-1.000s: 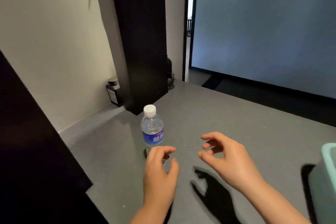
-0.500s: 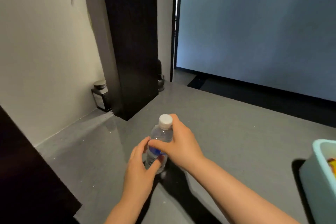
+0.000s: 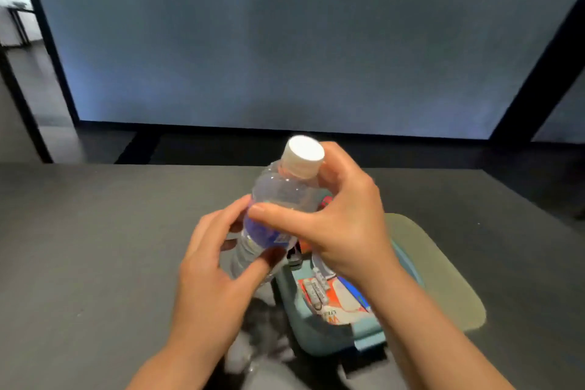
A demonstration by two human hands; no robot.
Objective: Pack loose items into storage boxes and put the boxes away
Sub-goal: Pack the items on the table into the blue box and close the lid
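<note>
Clear plastic, a small water bottle point(image 3: 278, 199) with a white screw cap point(image 3: 303, 153) and a blue label is held in the air by both hands, tilted so the cap leans away and to the right. The right hand point(image 3: 345, 222) grips the upper part of the bottle, thumb across the front of the shoulder and fingers curled round the far side near the neck. The left hand point(image 3: 215, 263) supports the lower part, thumb pressed against the near side under the label and fingers wrapped round the left side.

The bottle hangs above the left edge of a pale teal plastic storage box point(image 3: 319, 336), which stands open on a dark grey tabletop point(image 3: 95, 247). Inside the box lie printed packets in orange, white and blue point(image 3: 335, 294); the print is too blurred to read. A dull green lid with rounded corners point(image 3: 443, 275) lies on the table just to the right of the box, partly behind the right forearm. Beyond the table's far edge is a large blue-grey wall panel point(image 3: 285, 41).
</note>
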